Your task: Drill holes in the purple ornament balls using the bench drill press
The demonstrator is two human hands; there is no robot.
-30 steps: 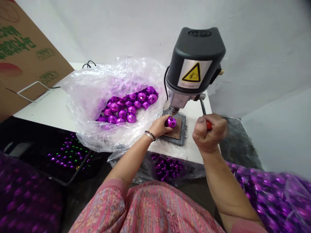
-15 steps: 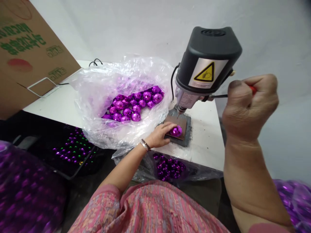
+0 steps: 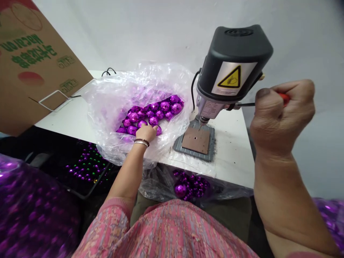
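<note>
My left hand (image 3: 146,132) reaches into the clear plastic bag (image 3: 104,100) on the table, its fingers curled among shiny purple balls (image 3: 133,117). The fingertips are partly hidden, so whether a ball is gripped is unclear. My right hand (image 3: 285,114) is wrapped around the red-ended lever (image 3: 286,98) of a black and grey drill press (image 3: 236,57). Under the drill tip lies a brown plate (image 3: 196,139) with a small hole, on the grey base (image 3: 212,143); no ball is on it.
A cardboard box (image 3: 34,79) stands at the left of the white table (image 3: 233,157). More purple balls (image 3: 190,186) hang in plastic below the front edge. Bags of purple material (image 3: 32,211) flank me. A black cable (image 3: 192,89) runs behind the drill.
My left hand has moved left from the drill plate into the bag. The purple ball has gone from the plate, and a larger ball shows below the table edge. My right hand still grips the lever.
</note>
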